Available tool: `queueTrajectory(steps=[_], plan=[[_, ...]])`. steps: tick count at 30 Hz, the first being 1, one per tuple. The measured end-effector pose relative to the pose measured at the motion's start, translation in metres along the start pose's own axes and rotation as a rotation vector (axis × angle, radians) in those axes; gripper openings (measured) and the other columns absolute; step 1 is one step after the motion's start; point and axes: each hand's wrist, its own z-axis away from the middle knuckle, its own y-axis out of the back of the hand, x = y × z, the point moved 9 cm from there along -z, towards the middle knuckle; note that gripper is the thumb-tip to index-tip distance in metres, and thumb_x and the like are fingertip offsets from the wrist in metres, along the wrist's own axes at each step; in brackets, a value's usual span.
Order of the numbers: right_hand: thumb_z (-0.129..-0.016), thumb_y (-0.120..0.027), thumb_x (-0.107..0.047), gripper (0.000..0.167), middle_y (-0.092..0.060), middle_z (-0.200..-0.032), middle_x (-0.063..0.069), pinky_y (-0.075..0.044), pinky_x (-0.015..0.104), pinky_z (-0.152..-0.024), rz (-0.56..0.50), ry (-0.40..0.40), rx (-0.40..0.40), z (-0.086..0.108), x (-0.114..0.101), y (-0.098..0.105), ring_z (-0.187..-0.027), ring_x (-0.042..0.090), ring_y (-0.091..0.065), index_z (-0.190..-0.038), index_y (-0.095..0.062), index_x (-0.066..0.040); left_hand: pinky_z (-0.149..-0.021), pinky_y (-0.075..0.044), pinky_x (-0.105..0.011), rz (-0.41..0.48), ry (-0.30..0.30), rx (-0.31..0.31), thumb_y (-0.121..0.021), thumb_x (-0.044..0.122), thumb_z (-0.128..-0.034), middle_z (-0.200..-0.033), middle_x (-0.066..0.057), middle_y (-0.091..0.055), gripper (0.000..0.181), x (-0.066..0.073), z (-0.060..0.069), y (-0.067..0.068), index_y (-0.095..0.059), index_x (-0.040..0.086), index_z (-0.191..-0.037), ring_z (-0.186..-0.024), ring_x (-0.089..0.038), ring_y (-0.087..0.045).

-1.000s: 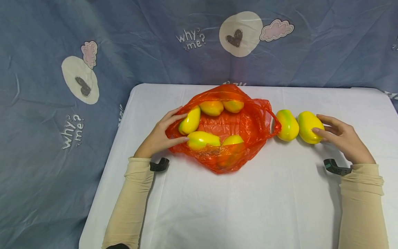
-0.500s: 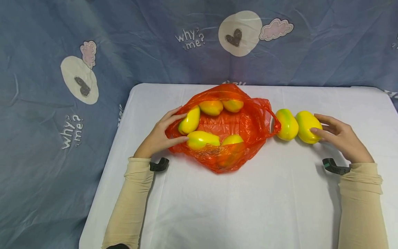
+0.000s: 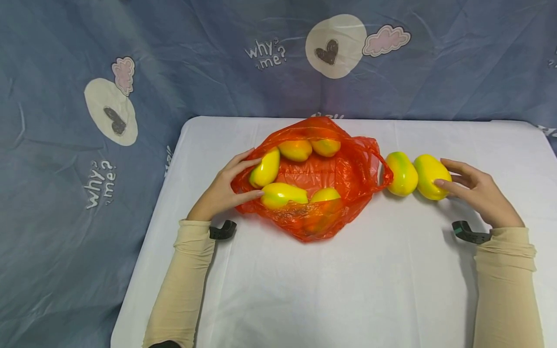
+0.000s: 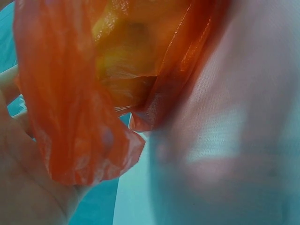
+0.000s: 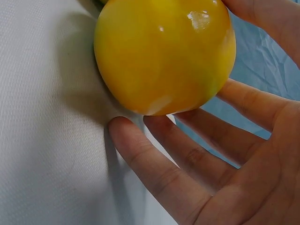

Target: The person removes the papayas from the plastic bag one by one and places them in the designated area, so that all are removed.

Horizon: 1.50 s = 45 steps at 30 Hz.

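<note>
Nudged slightly left since a second ago: the outer yellow fruit [image 3: 432,178], with the right hand [image 3: 480,191]; little else shifts

Seen from the head, a red plastic bag [image 3: 357,164] lies on its base on a white worktop [image 3: 348,290], its mouth gaping upward. At least five yellow fruits [image 3: 284,195] sit inside, around the walls, leaving the middle bare; their weight probably helps keep the bag spread. The front ones are partly hidden by the film, so the exact count is unclear.

At the bag's left side, the left hand [image 3: 222,193] has its grip spread wide, thumb and fingers apart and not clenched, resting against the film and reaching over the nearest fruits. This seems to steady the bag and keep its mouth wide. In the left wrist view, loose film hangs in front of the palm.

Just right of the bag, two more fruits stand in a row. The inner fruit [image 3: 402,174] is beside the bag's edge and appears to touch the outer one. The right hand's grip is around the outer fruit, thumb toward the viewer and fingers on the far side, likely for control from both sides.

Behind hangs a blue printed cloth [image 3: 209,87].
</note>
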Motion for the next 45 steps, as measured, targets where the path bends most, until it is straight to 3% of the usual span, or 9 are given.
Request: queueTrajectory(steps=[12,19,21,24,28,31,33,37,45], plan=[[-0.102,-0.062,-0.045,0.072,-0.027,-0.171,-0.005,-0.031,0.076,-0.113,-0.006,0.011,0.03,0.003,-0.003,0.004,-0.141,0.015,-0.04,-0.164,-0.029,-0.032,-0.127,-0.029,-0.057,0.0,-0.006,0.005,-0.087,0.034,-0.0848,-0.166,0.012,-0.032,0.072,0.0,0.001,0.002,-0.055,0.028,-0.149,-0.156,-0.018,-0.03],[-0.101,-0.063,-0.046,0.074,-0.028,-0.171,0.004,-0.026,0.081,-0.113,-0.004,0.022,0.073,0.005,-0.006,0.009,-0.152,0.035,-0.033,-0.164,-0.028,-0.029,-0.126,-0.029,-0.058,-0.002,-0.008,0.002,-0.086,0.035,-0.0852,-0.167,0.013,-0.031,0.072,0.002,0.001,0.002,-0.055,0.028,-0.15,-0.157,-0.019,-0.029],[-0.101,-0.064,-0.046,0.074,-0.029,-0.171,0.004,-0.026,0.079,-0.114,-0.006,0.025,0.097,0.007,-0.007,0.012,-0.154,0.033,-0.033,-0.164,-0.029,-0.029,-0.126,-0.029,-0.058,-0.002,-0.011,0.002,-0.086,0.035,-0.0854,-0.167,0.013,-0.031,0.072,0.003,0.001,0.002,-0.054,0.029,-0.15,-0.157,-0.019,-0.029],[-0.101,-0.065,-0.045,0.072,-0.034,-0.169,-0.002,-0.026,0.073,-0.119,0.001,0.042,0.146,0.009,-0.008,0.018,-0.148,0.01,-0.04,-0.163,-0.032,-0.029,-0.126,-0.028,-0.058,0.002,-0.016,-0.001,-0.086,0.035,-0.0854,-0.167,0.013,-0.031,0.072,0.004,0.001,0.002,-0.054,0.028,-0.15,-0.157,-0.019,-0.029],[-0.101,-0.066,-0.041,0.067,-0.039,-0.166,-0.008,-0.034,0.041,-0.125,0.016,0.081,0.214,0.012,-0.013,0.024,-0.134,-0.008,-0.044,-0.161,-0.038,-0.028,-0.126,-0.028,-0.058,0.002,-0.023,-0.005,-0.086,0.033,-0.0854,-0.167,0.011,-0.031,0.072,0.003,0.0,0.002,-0.055,0.026,-0.15,-0.157,-0.02,-0.029],[-0.1,-0.068,-0.037,0.064,-0.044,-0.162,-0.007,-0.041,0.011,-0.107,0.023,0.107,0.266,0.014,-0.019,0.028,-0.131,-0.01,-0.046,-0.158,-0.043,-0.027,-0.126,-0.028,-0.059,0.002,-0.029,-0.007,-0.086,0.031,-0.0855,-0.167,0.01,-0.032,0.072,0.003,-0.001,0.002,-0.055,0.025,-0.15,-0.157,-0.021,-0.029],[-0.1,-0.069,-0.035,0.062,-0.047,-0.16,-0.006,-0.041,0.002,-0.095,0.016,0.124,0.296,0.015,-0.023,0.03,-0.129,-0.011,-0.046,-0.157,-0.045,-0.027,-0.126,-0.027,-0.059,0.001,-0.034,-0.007,-0.087,0.03,-0.0854,-0.168,0.009,-0.032,0.072,0.002,-0.001,0.002,-0.055,0.024,-0.15,-0.157,-0.022,-0.029],[-0.099,-0.07,-0.029,0.06,-0.051,-0.157,-0.005,-0.04,-0.004,-0.085,-0.003,0.176,0.348,0.019,-0.036,0.031,-0.126,-0.012,-0.049,-0.155,-0.048,-0.026,-0.127,-0.028,-0.059,-0.002,-0.038,-0.004,-0.086,0.031,-0.0856,-0.168,0.008,-0.032,0.072,0.003,-0.001,0.002,-0.055,0.024,-0.15,-0.157,-0.022,-0.029],[-0.096,-0.074,-0.013,0.055,-0.062,-0.145,-0.006,-0.044,-0.004,-0.088,-0.034,0.331,0.391,0.031,-0.079,0.021,-0.121,-0.014,-0.053,-0.148,-0.057,-0.017,-0.127,-0.028,-0.058,-0.01,-0.036,0.001,-0.086,0.032,-0.0861,-0.168,0.008,-0.031,0.073,0.004,0.0,0.002,-0.054,0.023,-0.151,-0.157,-0.022,-0.029]])
